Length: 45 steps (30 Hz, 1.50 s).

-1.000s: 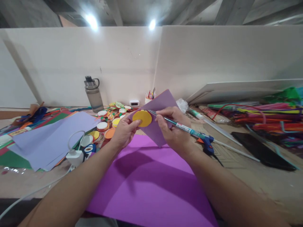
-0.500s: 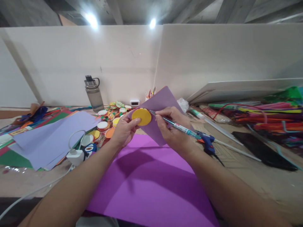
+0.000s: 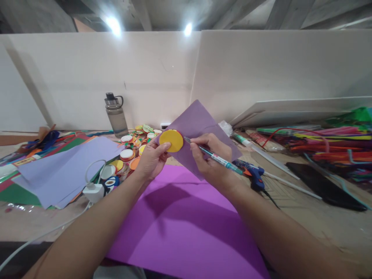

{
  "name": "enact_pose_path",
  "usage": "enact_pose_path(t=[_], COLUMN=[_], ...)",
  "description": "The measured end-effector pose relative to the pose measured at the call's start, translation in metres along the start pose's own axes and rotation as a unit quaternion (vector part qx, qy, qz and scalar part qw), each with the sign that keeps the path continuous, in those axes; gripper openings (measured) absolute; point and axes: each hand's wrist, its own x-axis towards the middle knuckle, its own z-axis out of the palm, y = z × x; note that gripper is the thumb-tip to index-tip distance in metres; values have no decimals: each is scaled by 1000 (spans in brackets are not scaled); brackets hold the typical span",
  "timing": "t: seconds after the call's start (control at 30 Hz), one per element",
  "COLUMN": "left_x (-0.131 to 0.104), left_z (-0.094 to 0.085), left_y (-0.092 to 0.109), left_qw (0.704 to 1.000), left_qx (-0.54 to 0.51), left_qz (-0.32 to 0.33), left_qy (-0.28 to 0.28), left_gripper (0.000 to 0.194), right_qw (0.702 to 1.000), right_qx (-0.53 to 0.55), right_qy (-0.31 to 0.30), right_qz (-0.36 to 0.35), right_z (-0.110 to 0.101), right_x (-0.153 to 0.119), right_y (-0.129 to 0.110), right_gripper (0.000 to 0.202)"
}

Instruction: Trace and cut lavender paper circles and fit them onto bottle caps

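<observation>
My left hand [image 3: 154, 158] pinches a round yellow lid [image 3: 173, 140] flat against a purple sheet of paper [image 3: 200, 118], thumb on the lid's face. The sheet is held up at a slant, one corner pointing upward. In my right hand [image 3: 213, 155] is a pen [image 3: 219, 158] with a clear barrel and a teal end, its tip beside the lid's right edge. Whether the tip touches the paper I cannot tell. Below both hands lies a large bright purple sheet [image 3: 188, 228].
Left of my hands are several jar lids [image 3: 127, 155], loose lilac sheets [image 3: 66, 166] and a white charger [image 3: 93, 192] with its cable. A water bottle [image 3: 116, 118] stands behind. To the right lie a blue glue gun [image 3: 256, 176], a black tray-like object [image 3: 319, 186] and colourful pipe cleaners [image 3: 340, 143].
The paper has tilted, facing me more, and its top corner has shifted left. The lid has moved slightly up and left. The pen tip now sits a little lower along the lid's right edge.
</observation>
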Motion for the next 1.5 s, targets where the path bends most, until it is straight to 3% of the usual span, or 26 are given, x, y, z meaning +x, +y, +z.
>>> enact_pose_path(t=[0.4,0.57,0.77,1.0,1.2,1.33,1.5], left_x=[3,5,5,15,24,19,5], left_z=[-4,-4,-1,-11,-22,-15,3], left_y=[1,3,7,3,1,1,5], left_qw=[999,998,998,982,964,978,988], left_qx=[-30,-47,-37,-105,-127,-64,6], left_qz=[4,-1,19,30,26,63,119], left_qy=[28,40,56,153,230,187,102], left_gripper=[47,43,40,23,18,32,52], right_qw=[1000,999,997,980,948,962,989], right_qx=[12,33,53,74,186,146,64], right_qy=[-16,-18,49,157,162,100,98], right_qz=[-15,12,-4,101,202,206,93], right_z=[11,5,-9,5,14,14,6], right_x=[-10,-8,3,0,-5,-9,-5], right_y=[3,-3,-2,4,11,22,23], right_gripper=[6,5,19,7,14,15,18])
